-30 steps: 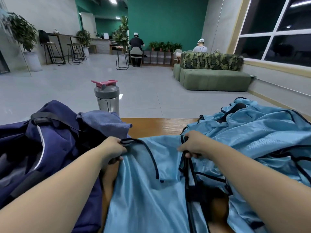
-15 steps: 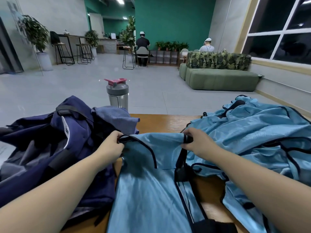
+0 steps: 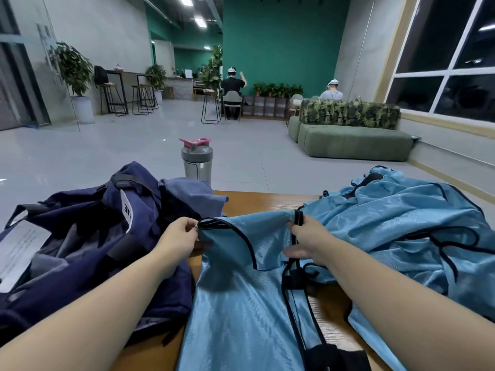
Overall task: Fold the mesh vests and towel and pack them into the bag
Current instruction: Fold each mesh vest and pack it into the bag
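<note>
A light blue mesh vest (image 3: 241, 295) with black trim lies spread on the wooden table (image 3: 267, 202) in front of me. My left hand (image 3: 178, 238) pinches its left shoulder strap and my right hand (image 3: 305, 239) pinches its right one, so the top edge is held taut between them. More blue vests (image 3: 401, 223) lie in a crumpled heap on the right. An open navy bag (image 3: 88, 242) sits on the left. A grey-blue towel (image 3: 190, 194) rests against the bag's far side.
A grey shaker bottle (image 3: 197, 162) with a pink lid stands at the table's far edge behind the towel. Beyond the table are a grey floor, a green sofa (image 3: 351, 140), stools and two seated persons far off.
Both hands have lifted the vest's shoulders up and drawn them apart, so its top edge is stretched wider. The view has tilted slightly upward.
</note>
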`<action>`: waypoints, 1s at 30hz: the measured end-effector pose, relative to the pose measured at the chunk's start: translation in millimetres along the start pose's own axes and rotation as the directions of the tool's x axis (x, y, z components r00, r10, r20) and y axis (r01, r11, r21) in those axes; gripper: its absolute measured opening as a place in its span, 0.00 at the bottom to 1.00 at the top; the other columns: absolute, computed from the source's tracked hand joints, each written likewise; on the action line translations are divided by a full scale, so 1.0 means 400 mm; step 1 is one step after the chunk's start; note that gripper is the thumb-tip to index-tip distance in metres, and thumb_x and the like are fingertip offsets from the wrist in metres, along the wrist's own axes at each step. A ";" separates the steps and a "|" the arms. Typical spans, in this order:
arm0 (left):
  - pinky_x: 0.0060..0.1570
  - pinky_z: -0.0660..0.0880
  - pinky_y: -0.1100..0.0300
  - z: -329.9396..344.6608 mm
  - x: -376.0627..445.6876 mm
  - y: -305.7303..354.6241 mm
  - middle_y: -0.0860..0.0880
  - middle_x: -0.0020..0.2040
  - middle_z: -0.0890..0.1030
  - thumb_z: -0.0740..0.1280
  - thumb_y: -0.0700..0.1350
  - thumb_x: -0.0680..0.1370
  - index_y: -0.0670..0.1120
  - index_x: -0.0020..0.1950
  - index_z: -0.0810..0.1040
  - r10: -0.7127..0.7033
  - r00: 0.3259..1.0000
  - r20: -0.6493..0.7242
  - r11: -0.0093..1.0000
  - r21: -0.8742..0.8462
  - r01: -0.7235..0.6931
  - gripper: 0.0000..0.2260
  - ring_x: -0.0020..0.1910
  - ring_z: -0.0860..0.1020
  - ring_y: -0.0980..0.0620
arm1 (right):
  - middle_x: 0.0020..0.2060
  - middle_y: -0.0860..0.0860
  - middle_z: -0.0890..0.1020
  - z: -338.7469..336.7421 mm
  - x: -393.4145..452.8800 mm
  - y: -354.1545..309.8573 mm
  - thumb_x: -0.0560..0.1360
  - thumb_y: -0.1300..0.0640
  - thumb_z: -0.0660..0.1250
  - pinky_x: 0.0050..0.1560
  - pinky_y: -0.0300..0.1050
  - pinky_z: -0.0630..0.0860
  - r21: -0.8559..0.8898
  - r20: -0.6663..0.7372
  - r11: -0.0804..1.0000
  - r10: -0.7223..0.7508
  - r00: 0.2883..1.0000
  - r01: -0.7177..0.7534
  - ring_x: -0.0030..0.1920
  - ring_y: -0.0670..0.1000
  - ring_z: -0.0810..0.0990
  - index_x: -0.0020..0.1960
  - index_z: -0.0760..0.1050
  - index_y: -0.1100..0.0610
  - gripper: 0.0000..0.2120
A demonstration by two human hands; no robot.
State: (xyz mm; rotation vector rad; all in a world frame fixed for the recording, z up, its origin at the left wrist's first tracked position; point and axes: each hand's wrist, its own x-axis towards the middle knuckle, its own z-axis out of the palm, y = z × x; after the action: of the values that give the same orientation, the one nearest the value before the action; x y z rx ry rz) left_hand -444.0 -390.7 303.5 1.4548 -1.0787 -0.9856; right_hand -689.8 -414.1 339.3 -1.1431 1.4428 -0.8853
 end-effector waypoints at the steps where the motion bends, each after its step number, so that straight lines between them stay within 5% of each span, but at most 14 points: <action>1: 0.29 0.78 0.62 0.003 -0.001 0.002 0.44 0.42 0.79 0.57 0.38 0.83 0.43 0.45 0.71 -0.010 1.000 -0.003 0.999 -0.050 0.010 0.08 0.28 0.81 0.54 | 0.48 0.50 0.70 -0.001 -0.003 -0.003 0.82 0.58 0.57 0.45 0.50 0.81 -0.035 -0.013 0.999 -0.033 0.999 0.032 0.48 0.62 0.82 0.57 0.68 0.50 0.06; 6: 0.29 0.77 0.61 0.009 -0.016 0.008 0.43 0.43 0.76 0.54 0.38 0.83 0.45 0.44 0.69 -0.007 0.998 -0.065 0.988 -0.152 -0.003 0.09 0.35 0.78 0.49 | 0.45 0.46 0.73 -0.006 -0.013 0.004 0.81 0.56 0.59 0.48 0.46 0.81 -0.102 0.010 0.982 -0.157 0.987 0.158 0.47 0.55 0.83 0.56 0.69 0.49 0.05; 10: 0.45 0.75 0.52 -0.016 -0.042 -0.002 0.43 0.42 0.74 0.57 0.30 0.79 0.47 0.44 0.68 0.121 0.986 -0.117 0.990 -0.058 -0.128 0.12 0.41 0.74 0.46 | 0.46 0.46 0.80 -0.026 -0.049 0.035 0.78 0.61 0.63 0.56 0.46 0.77 -0.216 0.065 0.907 -0.357 0.932 0.363 0.49 0.48 0.81 0.47 0.75 0.46 0.10; 13: 0.47 0.73 0.62 -0.057 -0.118 -0.008 0.45 0.42 0.74 0.64 0.31 0.72 0.54 0.49 0.69 0.270 0.961 0.064 0.954 0.116 -0.276 0.18 0.39 0.75 0.52 | 0.51 0.43 0.80 -0.050 -0.118 0.079 0.74 0.71 0.65 0.54 0.33 0.72 -0.218 0.228 0.817 -0.488 0.842 0.533 0.49 0.36 0.79 0.46 0.77 0.48 0.17; 16: 0.50 0.73 0.65 -0.099 -0.208 -0.028 0.52 0.45 0.77 0.66 0.40 0.67 0.58 0.49 0.73 0.361 0.879 0.312 0.815 0.352 -0.460 0.16 0.44 0.78 0.56 | 0.60 0.39 0.76 -0.081 -0.186 0.143 0.71 0.66 0.68 0.60 0.27 0.66 -0.345 0.367 0.674 -0.543 0.755 0.653 0.60 0.32 0.73 0.46 0.79 0.45 0.15; 19: 0.47 0.71 0.68 -0.127 -0.273 -0.049 0.58 0.45 0.76 0.66 0.41 0.67 0.61 0.46 0.74 0.385 0.770 0.509 0.602 0.494 -0.627 0.15 0.46 0.76 0.61 | 0.63 0.33 0.71 -0.114 -0.221 0.199 0.70 0.59 0.67 0.60 0.28 0.66 -0.504 0.482 0.498 -0.515 0.708 0.705 0.63 0.33 0.70 0.50 0.75 0.32 0.21; 23: 0.52 0.70 0.62 -0.141 -0.301 -0.089 0.63 0.46 0.76 0.64 0.50 0.68 0.60 0.46 0.73 0.310 0.669 0.676 0.390 0.551 -0.738 0.08 0.54 0.71 0.63 | 0.65 0.27 0.63 -0.136 -0.261 0.220 0.76 0.56 0.67 0.58 0.25 0.62 -0.637 0.578 0.364 -0.359 0.733 0.680 0.63 0.30 0.67 0.52 0.71 0.31 0.18; 26: 0.51 0.66 0.57 -0.144 -0.306 -0.108 0.67 0.53 0.74 0.62 0.58 0.67 0.63 0.46 0.73 0.277 0.687 0.672 0.239 0.644 -0.727 0.09 0.61 0.63 0.62 | 0.67 0.30 0.62 -0.140 -0.281 0.213 0.77 0.49 0.65 0.63 0.26 0.58 -0.708 0.585 0.295 -0.264 0.767 0.642 0.67 0.36 0.64 0.61 0.71 0.35 0.14; 30: 0.61 0.52 0.55 -0.122 -0.316 -0.078 0.71 0.60 0.61 0.52 0.64 0.66 0.63 0.48 0.74 0.054 0.757 0.651 0.201 0.736 -0.647 0.17 0.67 0.52 0.63 | 0.71 0.32 0.58 -0.137 -0.299 0.199 0.73 0.32 0.55 0.73 0.41 0.54 -0.779 0.584 0.192 -0.124 0.802 0.597 0.71 0.38 0.53 0.67 0.68 0.35 0.23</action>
State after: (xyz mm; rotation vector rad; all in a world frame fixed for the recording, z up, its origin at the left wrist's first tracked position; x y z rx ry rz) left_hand -426.6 -254.3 283.5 1.6667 -2.6379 -0.2131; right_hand -758.6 -280.5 307.0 -2.5491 1.2883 0.1394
